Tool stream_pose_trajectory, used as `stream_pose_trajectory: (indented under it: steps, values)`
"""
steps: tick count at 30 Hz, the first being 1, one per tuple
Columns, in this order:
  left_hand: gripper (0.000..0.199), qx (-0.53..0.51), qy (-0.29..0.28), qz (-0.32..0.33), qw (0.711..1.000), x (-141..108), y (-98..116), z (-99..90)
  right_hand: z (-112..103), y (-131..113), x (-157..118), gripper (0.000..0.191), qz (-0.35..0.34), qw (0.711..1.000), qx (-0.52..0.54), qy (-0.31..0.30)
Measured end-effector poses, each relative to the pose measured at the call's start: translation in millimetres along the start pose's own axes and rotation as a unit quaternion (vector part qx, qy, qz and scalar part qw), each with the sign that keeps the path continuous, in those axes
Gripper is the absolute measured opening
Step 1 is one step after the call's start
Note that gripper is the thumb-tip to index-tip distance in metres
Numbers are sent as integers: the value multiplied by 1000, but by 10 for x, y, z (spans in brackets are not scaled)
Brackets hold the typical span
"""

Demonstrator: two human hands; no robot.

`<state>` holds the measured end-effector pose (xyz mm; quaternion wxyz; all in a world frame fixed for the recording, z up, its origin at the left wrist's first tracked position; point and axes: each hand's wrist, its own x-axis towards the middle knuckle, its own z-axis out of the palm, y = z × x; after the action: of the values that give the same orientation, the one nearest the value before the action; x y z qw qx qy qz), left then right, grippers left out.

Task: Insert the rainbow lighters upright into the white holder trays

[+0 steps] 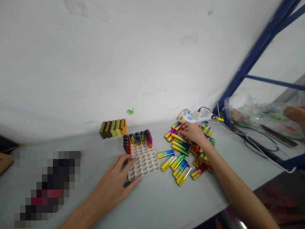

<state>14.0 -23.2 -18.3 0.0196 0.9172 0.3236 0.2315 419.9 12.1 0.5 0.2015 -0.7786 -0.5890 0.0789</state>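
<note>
My left hand [119, 176] grips the near left corner of a white tray [144, 163] with rows of round-ended slots. Several lighters [137, 138] stand upright along the tray's far edge and down its far left and right sides. The slots nearer me hold nothing. My right hand [193, 132] reaches into a loose pile of shiny coloured lighters [181, 144] to the right of the tray. Its thumb and forefinger are curled around a red lighter [183, 127] there, partly hidden by the fingers.
A block of gold and dark lighters [113, 128] stands by the wall. Behind the pile lies a white power strip [197, 116] with cables. A blue metal frame [247, 60] and plastic bags [254, 109] are at right, with part of another hand [295, 114]. A blurred-out dark object [51, 184] lies left.
</note>
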Motion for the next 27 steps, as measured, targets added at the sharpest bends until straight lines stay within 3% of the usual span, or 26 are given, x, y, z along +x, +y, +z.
stream_pose_trajectory:
  steps: [4,8,18,27]
  values:
    - [44,-14,16,-3,1000,-19,-17,40,-5,48,44,46,3,991,134,32]
    - [45,-33,24,-3,999,-5,-62,83,-50,-29,34,45,-20,938,343,48]
    - [48,-58,40,-21,997,50,-44,146,-4,-752,-354,42,-50,797,590,-123]
    - [49,-45,49,-14,998,-17,-8,132,347,-1040,-524,36,-74,714,671,-188]
